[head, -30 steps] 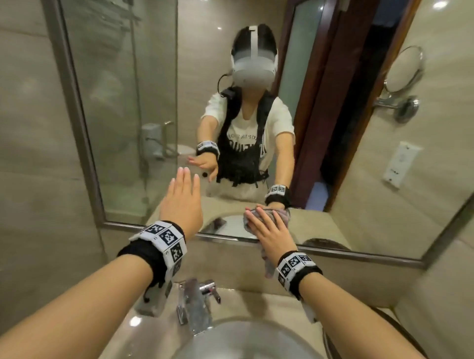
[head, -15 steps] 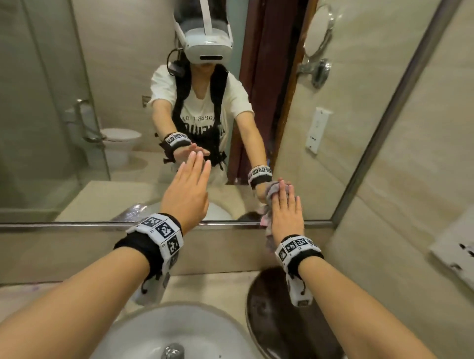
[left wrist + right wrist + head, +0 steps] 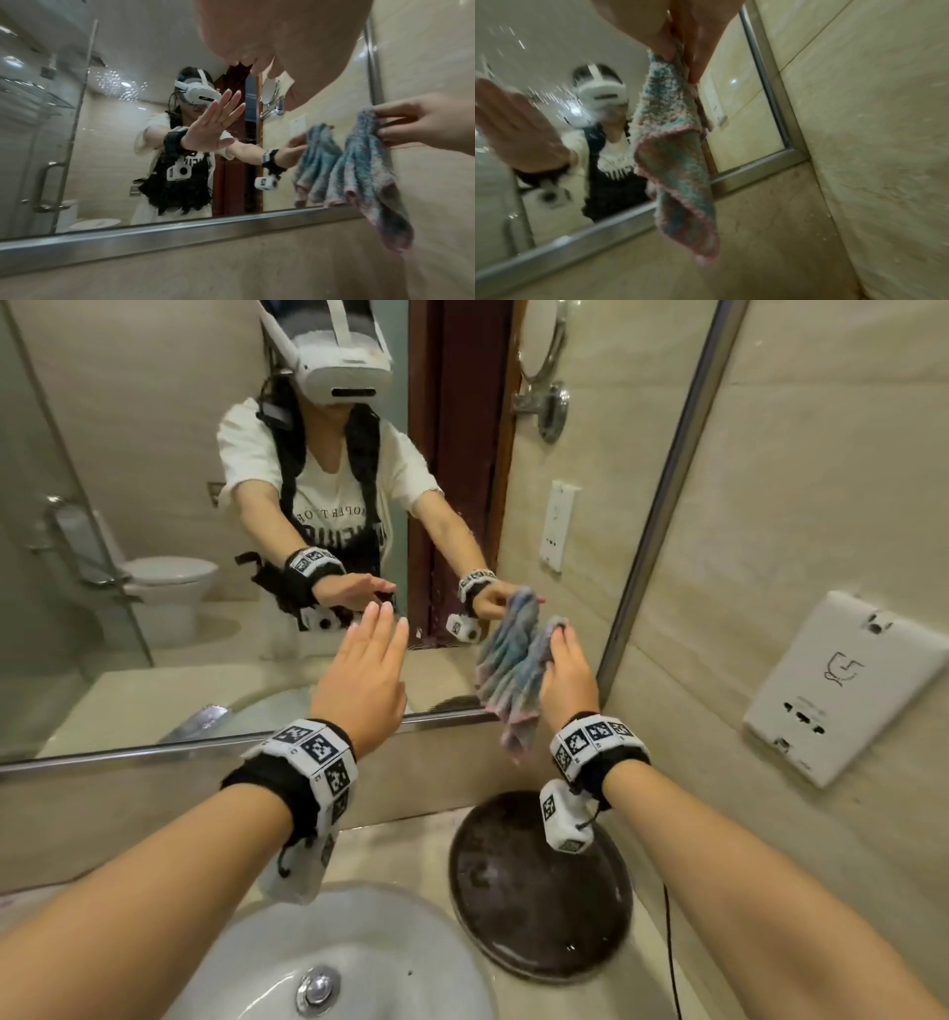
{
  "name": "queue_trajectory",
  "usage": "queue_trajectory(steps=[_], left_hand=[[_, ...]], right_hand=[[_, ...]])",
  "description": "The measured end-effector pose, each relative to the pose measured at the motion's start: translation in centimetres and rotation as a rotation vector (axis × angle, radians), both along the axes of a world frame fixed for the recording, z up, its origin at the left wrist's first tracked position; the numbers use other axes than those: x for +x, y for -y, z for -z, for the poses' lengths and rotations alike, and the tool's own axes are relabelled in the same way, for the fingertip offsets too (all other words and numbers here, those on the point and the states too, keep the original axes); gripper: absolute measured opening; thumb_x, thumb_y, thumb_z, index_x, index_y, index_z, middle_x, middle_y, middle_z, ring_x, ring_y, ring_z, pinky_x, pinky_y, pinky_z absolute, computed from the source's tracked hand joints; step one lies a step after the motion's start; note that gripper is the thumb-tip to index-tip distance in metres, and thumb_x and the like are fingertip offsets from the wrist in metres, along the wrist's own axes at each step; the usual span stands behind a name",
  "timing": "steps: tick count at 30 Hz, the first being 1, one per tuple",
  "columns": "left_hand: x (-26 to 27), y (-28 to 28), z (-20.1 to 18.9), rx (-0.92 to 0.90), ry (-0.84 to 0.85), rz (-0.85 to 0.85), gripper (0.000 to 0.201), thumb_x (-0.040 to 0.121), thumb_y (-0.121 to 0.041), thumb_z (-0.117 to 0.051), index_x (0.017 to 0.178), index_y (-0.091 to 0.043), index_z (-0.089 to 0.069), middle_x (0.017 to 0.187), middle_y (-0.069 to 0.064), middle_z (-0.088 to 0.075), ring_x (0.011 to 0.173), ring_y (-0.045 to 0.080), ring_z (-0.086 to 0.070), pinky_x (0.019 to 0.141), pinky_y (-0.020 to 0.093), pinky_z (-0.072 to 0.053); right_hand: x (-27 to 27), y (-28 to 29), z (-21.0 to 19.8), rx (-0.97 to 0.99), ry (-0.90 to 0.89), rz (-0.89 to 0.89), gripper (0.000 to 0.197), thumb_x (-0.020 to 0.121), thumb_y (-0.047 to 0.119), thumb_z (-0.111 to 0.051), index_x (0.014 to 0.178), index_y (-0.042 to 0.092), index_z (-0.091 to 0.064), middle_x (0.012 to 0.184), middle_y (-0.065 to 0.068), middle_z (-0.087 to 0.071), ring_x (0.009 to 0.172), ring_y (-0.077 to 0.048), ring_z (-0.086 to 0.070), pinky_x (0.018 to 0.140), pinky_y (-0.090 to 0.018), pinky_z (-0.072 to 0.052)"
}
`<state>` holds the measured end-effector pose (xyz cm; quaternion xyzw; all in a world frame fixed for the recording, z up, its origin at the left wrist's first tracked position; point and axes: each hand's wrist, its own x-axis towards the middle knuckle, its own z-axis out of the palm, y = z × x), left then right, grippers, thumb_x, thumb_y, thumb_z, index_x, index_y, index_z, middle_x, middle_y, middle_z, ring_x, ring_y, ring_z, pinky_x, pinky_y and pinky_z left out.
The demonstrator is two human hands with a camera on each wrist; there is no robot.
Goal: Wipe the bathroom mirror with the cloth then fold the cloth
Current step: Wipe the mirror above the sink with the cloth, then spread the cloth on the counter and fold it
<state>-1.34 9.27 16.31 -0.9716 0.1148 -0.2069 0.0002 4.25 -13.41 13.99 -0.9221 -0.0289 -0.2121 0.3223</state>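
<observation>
Soft, warm, even light fills the room, with no hard shadows. Ceiling lamps glint in the mirror [image 3: 123,85], upper left of the left wrist view. The right wrist view is motion-smeared; straight edges bow near the frame edges.

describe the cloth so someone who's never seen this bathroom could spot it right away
Find the big wall mirror above the sink and go to its lower right corner. There the right hand pinches the cloth by its top, so it hangs limp. It is the only soft thing there: fuzzy, mottled blue and grey with a pink edge.
</observation>
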Motion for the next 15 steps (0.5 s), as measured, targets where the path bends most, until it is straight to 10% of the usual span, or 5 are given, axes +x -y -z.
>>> queue_trajectory(steps=[4,8,15], left_hand=[[-1.7,1.6,-0.8,-0.044,-0.059,0.066,0.071,0.095,-0.024,-0.043,0.150,-0.005,-0.002,0.158,0.014,0.004,0.146,0.027,0.008,0.119,0.036,-0.001],[-4.2,2.4,-1.4,-0.129,-0.140,0.120,0.072,0.095,-0.029,-0.044,0.150,-0.007,-0.003,0.158,0.014,-0.003,0.146,0.028,0.001,0.120,0.037,-0.006],[-11.3,3.3,-1.3,-0.299,-0.406,0.248,0.098,0.083,-0.052,-0.058,0.151,-0.017,0.003,0.157,0.017,-0.009,0.146,0.029,-0.003,0.118,0.037,-0.009]], right_hand=[[-3.4,-0.2,-2.5,0.160,0.080,-0.063,0.051,0.096,-0.003,-0.037,0.145,0.005,-0.029,0.155,-0.006,-0.024,0.143,-0.018,-0.024,0.111,-0.015,-0.012],[-7.5,-0.2,-4.9,0.370,0.080,-0.127,0.049,0.094,-0.003,-0.041,0.142,0.002,-0.035,0.148,-0.012,-0.038,0.137,-0.023,-0.036,0.115,-0.033,-0.029],[-15.5,-0.9,-7.7,0.736,0.020,-0.108,0.043,0.090,-0.006,-0.050,0.133,-0.002,-0.047,0.128,-0.014,-0.056,0.112,-0.017,-0.052,0.103,-0.032,-0.042]])
